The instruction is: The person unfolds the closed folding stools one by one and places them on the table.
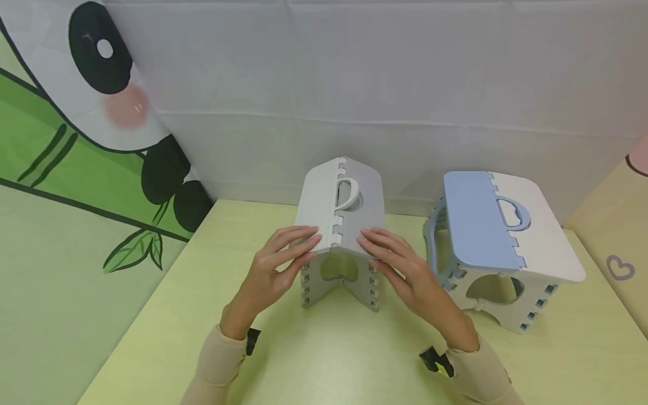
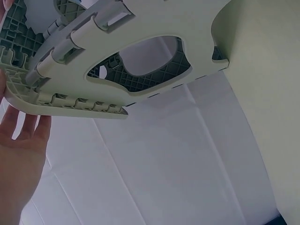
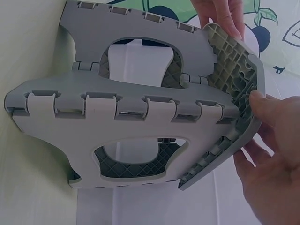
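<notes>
A grey-and-white folding stool (image 1: 318, 194) stands partly folded on the table, its top bent into a ridge along the hinged middle. A loop handle (image 1: 348, 195) sticks up at that ridge. My left hand (image 1: 273, 264) grips the near edge of the white half, fingers on top. On the grey half, my right hand (image 1: 402, 264) pinches the near edge; in the right wrist view its thumb (image 3: 265, 107) lies against the ribbed underside. The near legs (image 3: 140, 103) are hinged and angled inward, with a rounded opening between them.
A second folding stool (image 1: 478, 219), blue and white, stands fully unfolded to the right on the pale yellow table (image 1: 202, 315). Behind is a white cloth backdrop (image 1: 385, 84). A cartoon-printed wall (image 1: 66, 225) borders the left side.
</notes>
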`<state>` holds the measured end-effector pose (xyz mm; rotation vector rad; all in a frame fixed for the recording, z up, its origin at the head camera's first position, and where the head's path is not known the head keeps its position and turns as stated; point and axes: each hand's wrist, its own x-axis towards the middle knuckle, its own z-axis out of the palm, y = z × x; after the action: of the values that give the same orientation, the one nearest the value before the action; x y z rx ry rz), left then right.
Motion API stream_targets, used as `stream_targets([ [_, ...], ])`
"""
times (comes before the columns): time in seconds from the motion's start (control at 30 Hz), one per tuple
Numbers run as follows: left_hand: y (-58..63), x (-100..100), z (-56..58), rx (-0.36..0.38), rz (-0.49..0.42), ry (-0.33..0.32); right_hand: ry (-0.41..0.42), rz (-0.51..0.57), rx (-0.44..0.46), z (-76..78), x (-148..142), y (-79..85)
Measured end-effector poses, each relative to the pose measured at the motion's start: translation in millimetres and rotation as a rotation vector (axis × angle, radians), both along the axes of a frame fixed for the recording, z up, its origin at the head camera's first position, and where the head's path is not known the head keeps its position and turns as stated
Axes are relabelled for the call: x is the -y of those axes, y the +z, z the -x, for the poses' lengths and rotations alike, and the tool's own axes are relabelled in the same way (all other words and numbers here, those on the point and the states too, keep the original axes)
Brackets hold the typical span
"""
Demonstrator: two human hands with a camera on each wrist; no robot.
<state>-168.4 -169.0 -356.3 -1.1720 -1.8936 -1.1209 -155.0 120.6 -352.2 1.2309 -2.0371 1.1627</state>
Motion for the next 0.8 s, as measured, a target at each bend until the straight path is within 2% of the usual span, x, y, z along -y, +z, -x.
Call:
stream_targets([
  [0.47,1.5,0.1,-0.6,-0.005,0.016,0.019,-0.018,-0.02,-0.075,0.9,1.7,1.8],
  [0.8,-0.4,-0.5,0.5,-0.023,0.029,0.041,-0.026,-0.051,-0.064,3.0,-1.4,-1.7],
])
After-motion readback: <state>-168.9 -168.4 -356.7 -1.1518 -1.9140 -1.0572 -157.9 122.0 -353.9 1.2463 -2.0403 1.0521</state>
